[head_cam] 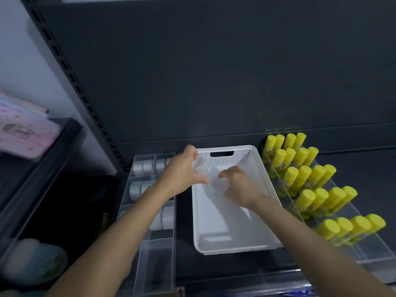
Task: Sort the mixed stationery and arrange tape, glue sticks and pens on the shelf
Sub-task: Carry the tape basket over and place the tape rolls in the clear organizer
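Rolls of translucent whitish tape are at the middle, over the far end of the white plastic basket with perforated walls (218, 224). We see one roll (200, 166) in the left hand (182, 174), whose fingers and thumb are curled around it; this roll is tilted, just above the basket's left rim. The second translucent roll (214, 181) is lower, inside the basket, just beside the first one. The right hand (240, 187) closes on it from the near side, thumb and fingers bent over its edge. We cannot tell if this roll rests on the basket floor or is lifted.

To the left of the basket, close to it, stands a clear acrylic organizer with compartments (157, 260). Its far compartments hold upright grey-white tape rolls (147, 166); the next one holds rolls with a dotted pattern (137, 188). The left forearm crosses over the organizer.

To the right of the basket we see a clear stepped display stand (364, 254), filled with leaning glue sticks with yellow caps (308, 202) in rows.

All these stand on a dark grey metal shelf (184, 243) with a dark back panel (214, 82). Far to the left, on another shelf, lies a pink notebook (23, 129), blurred.
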Demonstrator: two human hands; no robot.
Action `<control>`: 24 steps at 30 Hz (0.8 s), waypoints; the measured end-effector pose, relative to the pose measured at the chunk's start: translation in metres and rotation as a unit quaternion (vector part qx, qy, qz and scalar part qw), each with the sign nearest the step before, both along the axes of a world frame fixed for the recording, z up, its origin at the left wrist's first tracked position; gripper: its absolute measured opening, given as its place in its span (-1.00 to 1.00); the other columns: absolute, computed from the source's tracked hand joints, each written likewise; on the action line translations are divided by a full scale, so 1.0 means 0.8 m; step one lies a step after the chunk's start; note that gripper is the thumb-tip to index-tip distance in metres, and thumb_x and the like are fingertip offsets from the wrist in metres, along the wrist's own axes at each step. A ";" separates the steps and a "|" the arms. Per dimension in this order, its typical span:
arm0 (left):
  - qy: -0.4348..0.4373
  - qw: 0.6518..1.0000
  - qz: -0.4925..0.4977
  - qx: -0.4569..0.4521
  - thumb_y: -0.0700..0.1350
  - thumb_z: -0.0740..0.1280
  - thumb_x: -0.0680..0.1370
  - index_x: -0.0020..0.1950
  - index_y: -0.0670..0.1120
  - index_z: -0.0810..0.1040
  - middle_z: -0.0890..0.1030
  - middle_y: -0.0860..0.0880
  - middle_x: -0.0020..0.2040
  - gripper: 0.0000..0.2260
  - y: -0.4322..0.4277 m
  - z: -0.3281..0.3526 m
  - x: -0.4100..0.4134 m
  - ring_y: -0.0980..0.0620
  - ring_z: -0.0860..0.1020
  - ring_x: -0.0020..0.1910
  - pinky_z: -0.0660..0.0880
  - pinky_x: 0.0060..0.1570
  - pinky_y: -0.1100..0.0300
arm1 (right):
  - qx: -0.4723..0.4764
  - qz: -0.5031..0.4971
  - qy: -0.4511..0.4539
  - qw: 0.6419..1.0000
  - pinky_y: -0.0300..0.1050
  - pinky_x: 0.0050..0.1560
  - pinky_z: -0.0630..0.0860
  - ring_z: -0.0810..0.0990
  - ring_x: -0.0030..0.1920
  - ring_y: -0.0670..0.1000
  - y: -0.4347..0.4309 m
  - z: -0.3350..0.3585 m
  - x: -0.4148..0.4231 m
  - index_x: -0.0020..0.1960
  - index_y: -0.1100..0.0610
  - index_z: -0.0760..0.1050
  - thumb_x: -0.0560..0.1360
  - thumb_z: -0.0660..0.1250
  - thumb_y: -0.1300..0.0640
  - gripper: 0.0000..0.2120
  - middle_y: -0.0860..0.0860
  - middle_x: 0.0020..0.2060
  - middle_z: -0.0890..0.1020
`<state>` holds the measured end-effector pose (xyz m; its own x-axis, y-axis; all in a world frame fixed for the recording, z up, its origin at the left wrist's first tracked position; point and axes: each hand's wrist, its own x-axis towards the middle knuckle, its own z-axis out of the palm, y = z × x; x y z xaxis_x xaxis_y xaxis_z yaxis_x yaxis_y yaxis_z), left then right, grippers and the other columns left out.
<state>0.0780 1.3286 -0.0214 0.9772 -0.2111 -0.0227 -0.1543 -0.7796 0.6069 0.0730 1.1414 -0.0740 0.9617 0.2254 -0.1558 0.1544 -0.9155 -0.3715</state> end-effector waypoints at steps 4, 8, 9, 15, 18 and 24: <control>-0.032 0.999 -0.012 -0.022 0.13 0.49 0.38 0.35 0.02 0.43 0.48 0.06 0.18 -0.41 0.016 -0.004 -0.014 0.03 0.44 0.21 0.34 0.08 0.21 | -0.042 -0.032 0.009 0.999 -0.04 0.14 0.46 0.47 0.16 0.20 -0.005 0.008 -0.006 0.31 0.21 0.40 0.44 0.24 0.28 -0.57 0.19 0.15 0.46; -0.034 0.998 0.003 -0.046 0.08 0.44 0.45 0.33 0.04 0.44 0.46 0.10 0.21 -0.52 0.032 -0.003 -0.031 0.09 0.42 0.22 0.38 0.15 0.20 | 0.042 -0.101 -0.026 0.994 -0.18 0.12 0.39 0.46 0.19 0.15 0.002 0.025 -0.008 0.31 0.26 0.39 0.39 0.33 0.26 -0.51 0.18 0.19 0.43; -0.036 0.998 0.008 -0.051 0.03 0.44 0.45 0.33 0.03 0.44 0.44 0.12 0.22 -0.53 0.035 -0.002 -0.036 0.12 0.40 0.23 0.36 0.15 0.22 | 0.069 -0.105 -0.034 0.992 -0.25 0.08 0.35 0.42 0.23 0.13 0.008 0.029 -0.008 0.35 0.26 0.36 0.39 0.35 0.25 -0.46 0.19 0.21 0.40; -0.045 0.995 0.047 -0.076 -0.11 0.46 0.43 0.28 0.03 0.45 0.40 0.15 0.17 -0.55 0.055 0.003 -0.056 0.16 0.39 0.20 0.27 0.10 0.33 | 0.127 -0.111 0.000 0.986 -0.35 -0.05 0.31 0.47 0.16 0.08 0.042 0.017 -0.004 0.41 0.21 0.31 0.43 0.38 0.17 -0.42 0.15 0.31 0.28; -0.041 0.993 0.063 -0.095 -0.06 0.51 0.39 0.24 0.06 0.48 0.45 0.17 0.14 -0.55 0.069 0.002 -0.066 0.18 0.44 0.15 0.36 0.11 0.30 | 0.107 -0.116 0.006 0.987 -0.17 0.08 0.40 0.46 0.17 0.14 0.044 0.007 -0.004 0.36 0.18 0.33 0.42 0.41 0.14 -0.45 0.15 0.25 0.37; -0.011 0.987 0.097 -0.128 -0.01 0.57 0.30 0.08 0.11 0.47 0.50 0.19 0.05 -0.57 0.089 -0.009 -0.080 0.19 0.51 0.03 0.49 -0.01 0.26 | 0.068 -0.100 0.008 0.993 -0.13 0.00 0.36 0.44 0.15 0.16 0.049 0.005 0.001 0.28 0.21 0.28 0.41 0.31 0.29 -0.54 0.13 0.22 0.40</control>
<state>0.0139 1.3999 -0.0286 0.9994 -0.0161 0.0293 -0.0330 -0.6177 0.7857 0.0737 1.1803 -0.0701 0.9870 0.0509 -0.1521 -0.0316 -0.8681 -0.4954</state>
